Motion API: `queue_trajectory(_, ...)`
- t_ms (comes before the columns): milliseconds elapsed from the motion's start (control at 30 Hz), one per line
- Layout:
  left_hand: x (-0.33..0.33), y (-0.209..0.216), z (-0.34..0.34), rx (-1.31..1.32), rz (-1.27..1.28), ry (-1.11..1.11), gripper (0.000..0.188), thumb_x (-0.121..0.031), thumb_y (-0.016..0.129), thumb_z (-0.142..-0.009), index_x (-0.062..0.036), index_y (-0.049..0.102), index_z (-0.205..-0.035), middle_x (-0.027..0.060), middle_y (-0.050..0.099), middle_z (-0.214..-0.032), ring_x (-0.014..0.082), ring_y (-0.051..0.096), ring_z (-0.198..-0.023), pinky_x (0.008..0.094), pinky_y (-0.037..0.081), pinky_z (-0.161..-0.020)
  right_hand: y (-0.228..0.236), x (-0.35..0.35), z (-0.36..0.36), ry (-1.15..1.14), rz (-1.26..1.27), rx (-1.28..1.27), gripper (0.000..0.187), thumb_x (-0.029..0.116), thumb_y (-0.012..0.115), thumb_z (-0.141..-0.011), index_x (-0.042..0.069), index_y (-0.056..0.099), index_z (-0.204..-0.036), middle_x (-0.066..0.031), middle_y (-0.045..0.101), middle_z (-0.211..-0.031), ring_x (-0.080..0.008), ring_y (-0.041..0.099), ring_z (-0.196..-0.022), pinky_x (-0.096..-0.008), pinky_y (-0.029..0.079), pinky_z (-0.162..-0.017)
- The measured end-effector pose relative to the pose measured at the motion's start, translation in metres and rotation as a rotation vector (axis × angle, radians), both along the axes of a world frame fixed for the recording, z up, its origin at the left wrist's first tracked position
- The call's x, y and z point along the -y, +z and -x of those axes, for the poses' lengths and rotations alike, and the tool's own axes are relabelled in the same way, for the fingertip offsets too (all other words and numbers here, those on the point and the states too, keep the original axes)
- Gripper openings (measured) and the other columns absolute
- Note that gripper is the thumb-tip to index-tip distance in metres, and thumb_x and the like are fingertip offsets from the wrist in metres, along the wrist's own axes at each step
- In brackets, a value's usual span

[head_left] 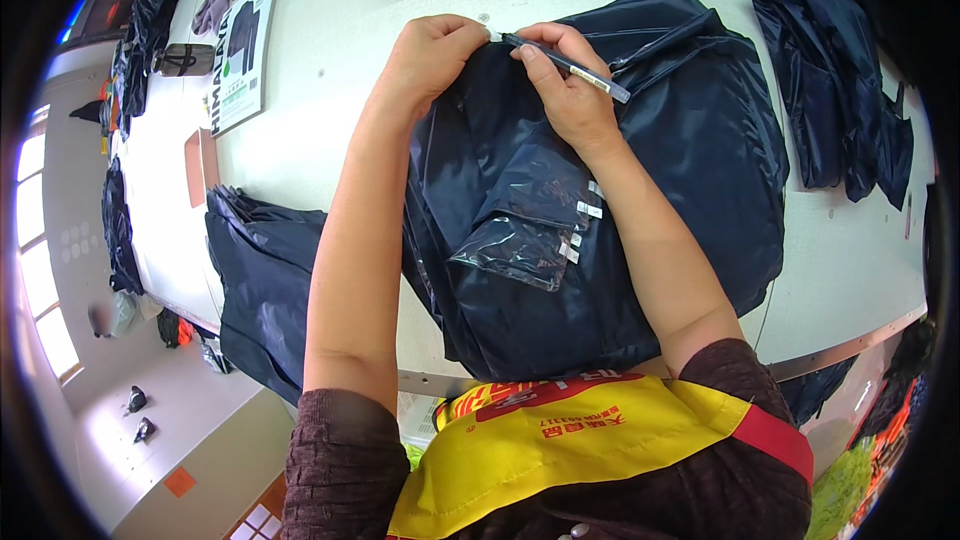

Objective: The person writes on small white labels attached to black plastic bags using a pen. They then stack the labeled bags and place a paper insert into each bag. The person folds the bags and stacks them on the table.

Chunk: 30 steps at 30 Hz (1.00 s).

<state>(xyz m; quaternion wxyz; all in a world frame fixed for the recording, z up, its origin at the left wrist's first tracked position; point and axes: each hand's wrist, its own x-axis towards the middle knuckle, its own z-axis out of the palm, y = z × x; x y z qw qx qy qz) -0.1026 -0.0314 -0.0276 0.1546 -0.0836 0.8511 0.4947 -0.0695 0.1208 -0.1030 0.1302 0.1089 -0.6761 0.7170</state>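
Note:
A dark navy, shiny garment (700,170) lies in a thick folded heap on the table before me. At its far edge my left hand (425,60) is closed, with thumb and forefinger pinching a small white label (493,34). My right hand (572,100) grips a pen (590,77) with a clear, dark-tinted barrel. Its tip meets or nearly meets the label; the exact contact is too small to tell. On the garment between my forearms lie dark, glossy folded pieces (520,245) with several small white tags (575,240) along one side.
More navy garments hang over the near table edge (265,280) left of my arm. Another dark garment pile (825,90) lies at the right. Farther left are a printed white package (245,50) and a dark pouch (185,60) on the pale table (310,70).

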Motion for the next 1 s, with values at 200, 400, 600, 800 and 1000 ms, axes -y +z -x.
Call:
queue_trajectory(200, 0.001, -0.005, -0.002, -0.052, -0.029, -0.011, 0.022, -0.019, 0.060, -0.084, -0.0016, 0.070, -0.094, 0.0013, 0.064, -0.080, 0.0075, 0.053, -0.070, 0.0207, 0.043, -0.065, 0.002, 0.000, 0.000, 0.003, -0.037, -0.013, 0.020, 0.017, 0.061, -0.085, 0.002, 0.060, -0.098, -0.0088, 0.064, -0.086, -0.0172, 0.061, -0.078, -0.0267, 0.048, -0.072)
queue_trajectory(400, 0.002, -0.007, -0.001, -0.053, -0.022, -0.020, 0.023, -0.019, 0.060, -0.085, -0.0015, 0.069, -0.095, 0.0016, 0.065, -0.081, 0.0074, 0.053, -0.071, 0.0205, 0.043, -0.066, 0.003, -0.001, -0.001, 0.008, -0.046, -0.013, 0.019, 0.017, 0.060, -0.085, 0.002, 0.060, -0.097, -0.0083, 0.063, -0.084, -0.0162, 0.060, -0.075, -0.0267, 0.048, -0.070)
queue_trajectory(600, 0.001, -0.007, -0.002, -0.060, -0.002, -0.011, 0.023, -0.020, 0.060, -0.085, -0.0008, 0.069, -0.094, 0.0015, 0.065, -0.081, 0.0078, 0.054, -0.073, 0.0205, 0.044, -0.068, 0.001, 0.000, 0.000, 0.004, -0.013, -0.006, 0.018, 0.016, 0.060, -0.086, 0.002, 0.060, -0.097, -0.0070, 0.063, -0.084, -0.0144, 0.059, -0.074, -0.0257, 0.047, -0.069)
queue_trajectory(800, 0.001, -0.008, -0.008, -0.353, 0.224, -0.105, 0.023, -0.020, 0.060, -0.084, -0.0012, 0.069, -0.094, 0.0096, 0.067, -0.081, 0.0169, 0.061, -0.071, 0.0266, 0.047, -0.067, 0.004, -0.001, -0.002, -0.008, 0.148, 0.023, 0.017, 0.012, 0.058, -0.088, 0.001, 0.059, -0.100, -0.0063, 0.064, -0.086, -0.0111, 0.059, -0.076, -0.0229, 0.048, -0.071)
queue_trajectory(1000, -0.043, 0.017, -0.077, -0.794, 0.629, -0.365, 0.007, -0.016, 0.058, -0.075, -0.0121, 0.055, -0.071, 0.0057, 0.059, -0.067, 0.0232, 0.062, -0.059, 0.0341, 0.049, -0.049, 0.050, -0.018, -0.004, 0.076, 0.590, -0.011, 0.018, 0.008, 0.054, -0.090, -0.002, 0.054, -0.106, -0.0112, 0.064, -0.086, -0.0073, 0.054, -0.063, -0.0199, 0.047, -0.059)
